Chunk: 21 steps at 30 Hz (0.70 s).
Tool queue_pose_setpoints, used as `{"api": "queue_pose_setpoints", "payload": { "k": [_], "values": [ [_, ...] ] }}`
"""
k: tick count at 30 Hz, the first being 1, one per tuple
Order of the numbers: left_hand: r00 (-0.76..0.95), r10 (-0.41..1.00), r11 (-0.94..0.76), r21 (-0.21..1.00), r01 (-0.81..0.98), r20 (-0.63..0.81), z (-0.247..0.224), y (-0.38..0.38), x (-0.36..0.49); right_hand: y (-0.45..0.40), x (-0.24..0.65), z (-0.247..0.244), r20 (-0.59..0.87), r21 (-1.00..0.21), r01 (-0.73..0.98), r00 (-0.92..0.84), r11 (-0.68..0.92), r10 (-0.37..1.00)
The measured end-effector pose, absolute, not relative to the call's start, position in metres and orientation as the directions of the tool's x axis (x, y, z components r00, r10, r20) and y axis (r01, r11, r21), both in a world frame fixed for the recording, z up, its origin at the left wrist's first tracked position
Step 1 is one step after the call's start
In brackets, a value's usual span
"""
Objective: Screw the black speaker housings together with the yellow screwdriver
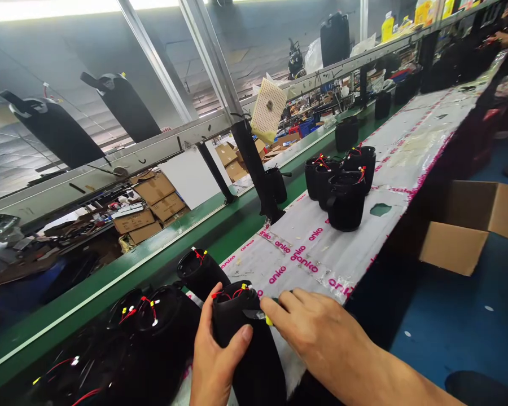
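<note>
Close to its rim (231, 301), left hand (220, 352) holds cylinder (258, 363)

Head-worn view, forward and down, near hands (315, 327).

Desk (317, 276) slanted away from me, wrapped in pale sheet (392, 149) printed pink "anko", hole (380, 210) near right edge. Four black containers (346, 202) stood bunched on it, red wires (320, 160) at rims. Green belt (237, 225) alongside carried dark containers (346, 134), spaced apart. More containers (169, 327) crowded near end; couldn't tell whether desk or belt bore them.
</note>
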<state>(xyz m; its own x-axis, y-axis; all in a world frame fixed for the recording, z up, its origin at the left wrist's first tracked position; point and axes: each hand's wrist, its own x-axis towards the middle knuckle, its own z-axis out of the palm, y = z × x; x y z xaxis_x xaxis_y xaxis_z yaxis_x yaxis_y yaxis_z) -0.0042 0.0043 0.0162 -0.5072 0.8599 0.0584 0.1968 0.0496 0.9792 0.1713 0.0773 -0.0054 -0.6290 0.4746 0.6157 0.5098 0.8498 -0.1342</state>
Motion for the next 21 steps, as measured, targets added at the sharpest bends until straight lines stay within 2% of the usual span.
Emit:
{"api": "queue_pose_setpoints", "payload": {
  "k": [5,10,21],
  "values": [
    [-0.471,0.879,0.025,0.979,0.204,0.076,0.012,0.004,-0.006,0.076,0.172,-0.002,0.599,-0.104,0.52,-0.647,0.848,0.471],
    [-0.501,0.85,0.016,0.943,0.332,0.162,0.011,0.008,-0.003,0.073,0.168,-0.001,0.537,-0.095,0.537,-0.682,0.838,0.498],
    [-0.562,0.8,0.067,0.899,0.433,0.21,0.008,0.014,0.002,0.062,0.157,0.006,0.408,0.038,0.666,-0.691,0.745,0.597]
  ]
}}
